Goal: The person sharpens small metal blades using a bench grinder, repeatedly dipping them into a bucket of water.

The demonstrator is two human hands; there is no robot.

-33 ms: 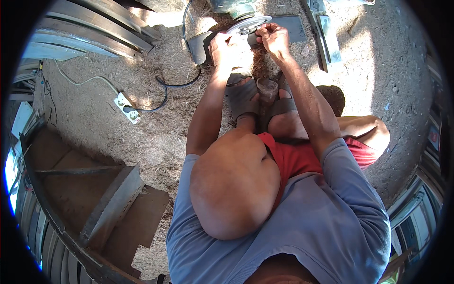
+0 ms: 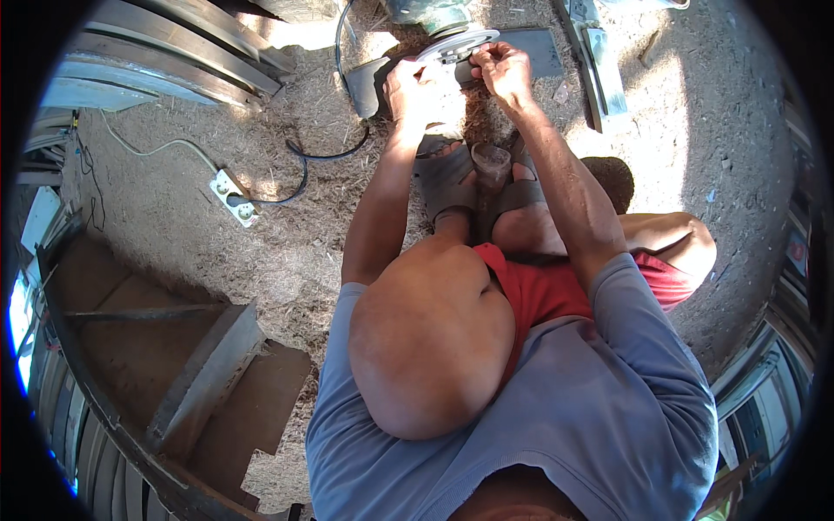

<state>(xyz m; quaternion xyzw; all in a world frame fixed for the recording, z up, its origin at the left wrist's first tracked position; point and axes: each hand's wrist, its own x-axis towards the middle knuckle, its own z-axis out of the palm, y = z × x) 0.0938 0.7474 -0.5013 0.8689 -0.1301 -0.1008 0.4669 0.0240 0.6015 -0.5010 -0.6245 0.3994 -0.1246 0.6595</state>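
Note:
At the top middle, my left hand (image 2: pixel 405 89) and my right hand (image 2: pixel 504 73) are held close in front of a pale round grinding wheel (image 2: pixel 460 45). Both hands have their fingers pinched together. Glare washes out the space between them, so whatever they grip cannot be made out. Behind the wheel sits a greenish machine body (image 2: pixel 426 12), cut off by the upper edge. A dark flat plate (image 2: pixel 535 52) lies beyond my right hand, and a grey rounded piece (image 2: pixel 368 89) is left of my left hand. Between my sandalled feet stands a cloudy cup (image 2: pixel 492 165).
A white power strip (image 2: pixel 233 198) lies on the dusty, shaving-covered floor at left, with a black cord (image 2: pixel 306 165) looping from it. Long boards (image 2: pixel 182 52) are stacked upper left. A brown wooden frame (image 2: pixel 174 347) stands lower left. Narrow strips (image 2: pixel 601 74) lie at upper right.

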